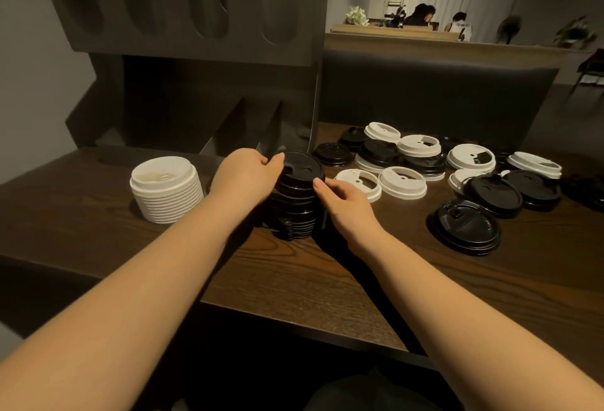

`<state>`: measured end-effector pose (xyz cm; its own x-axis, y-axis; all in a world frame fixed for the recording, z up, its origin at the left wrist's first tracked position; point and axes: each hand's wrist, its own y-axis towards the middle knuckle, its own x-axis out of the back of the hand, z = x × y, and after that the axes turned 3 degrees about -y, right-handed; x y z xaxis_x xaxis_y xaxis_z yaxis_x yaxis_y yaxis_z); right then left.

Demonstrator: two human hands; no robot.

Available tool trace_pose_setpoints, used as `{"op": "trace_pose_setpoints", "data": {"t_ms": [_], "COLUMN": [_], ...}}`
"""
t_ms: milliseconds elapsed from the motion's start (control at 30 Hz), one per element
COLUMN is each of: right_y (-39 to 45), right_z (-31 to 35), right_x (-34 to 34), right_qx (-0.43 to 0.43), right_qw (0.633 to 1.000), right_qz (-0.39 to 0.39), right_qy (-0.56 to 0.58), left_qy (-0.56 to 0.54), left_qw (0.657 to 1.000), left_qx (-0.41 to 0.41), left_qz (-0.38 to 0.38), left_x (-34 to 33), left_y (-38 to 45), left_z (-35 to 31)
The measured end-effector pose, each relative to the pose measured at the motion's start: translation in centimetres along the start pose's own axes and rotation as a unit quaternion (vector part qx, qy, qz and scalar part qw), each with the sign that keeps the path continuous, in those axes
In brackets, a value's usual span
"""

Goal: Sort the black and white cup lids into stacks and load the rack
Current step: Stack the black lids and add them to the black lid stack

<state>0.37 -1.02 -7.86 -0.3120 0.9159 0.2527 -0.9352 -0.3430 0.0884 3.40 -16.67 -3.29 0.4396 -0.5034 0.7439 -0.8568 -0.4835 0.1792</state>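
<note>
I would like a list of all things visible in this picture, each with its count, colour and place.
white lid stack: one, white, on the table left of the hands.
black lid stack: one, black, table centre, between the hands.
loose lids: many, black and white mixed, some overlapping, spread over the table's right part; exact count unclear.
rack: one, dark, back left, with rounded slots above and divided bays below.
table: one, dark wood grain.
bench back: one, dark, behind the table.
people: at least two, far background.
left hand: holds the black stack's left side.
right hand: holds its right side.
</note>
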Motion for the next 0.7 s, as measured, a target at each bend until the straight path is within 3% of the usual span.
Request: {"op": "trace_pose_setpoints", "data": {"t_ms": [233,400,700], "right_y": [-0.2,-0.8,-1.6], "right_z": [-0.7,-0.6,-0.3], "right_x": [0.7,1.1,0.9], "right_qx": [0.003,0.036,0.089], "right_qw": [1.0,0.999,0.994], "right_qz": [-0.006,0.006,0.005], "right_qy": [-0.013,-0.026,-0.061], "left_qy": [0.101,0.15,0.183], "left_qw": [0.994,0.986,0.982], "left_qx": [-0.008,-0.071,-0.039], "left_qz": [0.034,0.006,0.015], "left_x": [-0.8,-0.5,0.1], "left_y": [0.3,-1.1,-0.8], "left_z": [0.3,-0.5,-0.4]}}
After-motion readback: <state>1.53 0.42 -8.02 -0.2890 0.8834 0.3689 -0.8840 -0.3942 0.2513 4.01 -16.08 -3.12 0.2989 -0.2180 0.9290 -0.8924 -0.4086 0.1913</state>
